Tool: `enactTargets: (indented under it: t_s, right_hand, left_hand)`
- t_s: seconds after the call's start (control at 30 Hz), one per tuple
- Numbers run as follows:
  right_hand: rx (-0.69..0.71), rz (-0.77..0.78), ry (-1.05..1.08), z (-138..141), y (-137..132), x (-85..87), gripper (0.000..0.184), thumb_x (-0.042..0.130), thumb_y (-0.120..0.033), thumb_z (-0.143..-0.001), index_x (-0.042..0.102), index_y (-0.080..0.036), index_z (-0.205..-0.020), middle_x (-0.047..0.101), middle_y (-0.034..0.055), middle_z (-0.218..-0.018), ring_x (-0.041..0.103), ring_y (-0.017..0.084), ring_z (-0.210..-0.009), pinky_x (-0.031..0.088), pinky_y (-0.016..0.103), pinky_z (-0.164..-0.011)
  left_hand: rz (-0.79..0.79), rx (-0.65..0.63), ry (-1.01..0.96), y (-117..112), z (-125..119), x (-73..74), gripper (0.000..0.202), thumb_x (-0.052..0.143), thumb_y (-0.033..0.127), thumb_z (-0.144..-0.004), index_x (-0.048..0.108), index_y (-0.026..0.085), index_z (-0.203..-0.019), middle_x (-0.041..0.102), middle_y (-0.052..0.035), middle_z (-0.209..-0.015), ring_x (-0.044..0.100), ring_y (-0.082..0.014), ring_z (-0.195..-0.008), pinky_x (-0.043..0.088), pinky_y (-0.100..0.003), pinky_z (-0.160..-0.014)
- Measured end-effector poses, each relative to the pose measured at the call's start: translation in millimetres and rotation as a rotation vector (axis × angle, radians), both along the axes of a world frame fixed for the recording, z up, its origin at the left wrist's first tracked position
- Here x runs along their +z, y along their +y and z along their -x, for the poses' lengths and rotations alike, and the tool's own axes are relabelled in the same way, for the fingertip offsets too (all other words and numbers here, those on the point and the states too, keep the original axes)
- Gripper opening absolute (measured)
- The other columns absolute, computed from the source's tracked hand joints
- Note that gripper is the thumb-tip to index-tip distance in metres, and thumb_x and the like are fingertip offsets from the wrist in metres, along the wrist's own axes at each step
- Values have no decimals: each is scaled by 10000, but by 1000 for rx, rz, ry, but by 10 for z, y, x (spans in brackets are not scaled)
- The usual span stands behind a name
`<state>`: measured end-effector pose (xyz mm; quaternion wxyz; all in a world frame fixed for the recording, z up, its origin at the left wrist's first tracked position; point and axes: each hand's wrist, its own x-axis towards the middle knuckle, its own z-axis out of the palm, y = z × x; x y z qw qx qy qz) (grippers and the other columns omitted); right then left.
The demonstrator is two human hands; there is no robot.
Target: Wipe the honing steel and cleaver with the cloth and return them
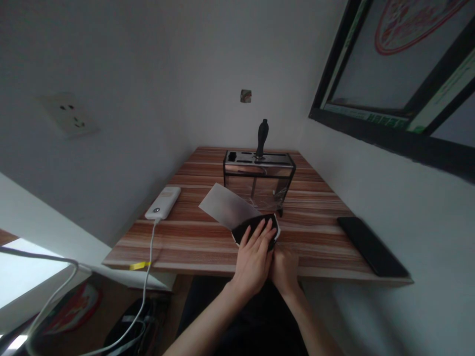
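Observation:
A broad, flat grey cleaver blade [228, 205] juts out to the upper left, above the table's near half. Around its lower right part lies a black cloth [243, 228] with pale edges. My left hand [254, 257] is pressed over that cloth, its fingers stretched along it and its thumb hidden. Just to the right and lower, my right hand [285, 269] is closed in a fist at the cleaver's handle end; the handle itself is hidden.
A knife block [260, 171] with clear sides stands behind the blade, a black-handled tool [262, 138] upright in it. On the wood-grain table [208, 168] lie a white power bank [163, 202] with a cable at left and a black phone [371, 245] at right. Yellow tape [139, 265] marks the front edge.

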<state>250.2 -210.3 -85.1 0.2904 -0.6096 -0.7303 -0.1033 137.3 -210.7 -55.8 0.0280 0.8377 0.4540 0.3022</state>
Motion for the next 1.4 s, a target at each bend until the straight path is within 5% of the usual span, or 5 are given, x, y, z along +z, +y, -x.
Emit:
enactTargets:
  t_s: [0.57,0.77,1.2,1.4]
  right_hand:
    - [23,-32,51,16,-5,9,205,475,-130,-786,631,-173,-662,667,51,-563,617,169,-521,314,245,-531]
    - [70,-55,68,16,-4,-1,219,568,-364,-819,633,-183,-714,671,34,-603,629,176,-571,322,249,-566]
    - [63,-122,58,40,-2,13,286,570,-430,-830,630,-190,-685,652,14,-563,601,144,-544,315,246,-572]
    - [71,-120,56,30,-7,-3,286,570,-434,-829,616,-194,-682,642,9,-567,602,150,-559,314,249,-577]
  left_hand:
    - [-74,97,86,77,84,23,516,369,185,-917,255,233,-1418,252,19,-1496,178,-154,-1391,157,-407,-1138]
    - [-128,207,57,233,264,100,507,361,181,-921,271,217,-1418,274,-21,-1491,190,-180,-1389,140,-406,-1131]
    - [-221,396,-64,767,867,279,487,331,202,-924,301,183,-1409,274,-73,-1491,173,-207,-1394,145,-447,-1121]
    - [-221,434,-104,801,941,272,516,333,213,-922,250,180,-1430,240,-94,-1501,143,-224,-1399,131,-488,-1118]
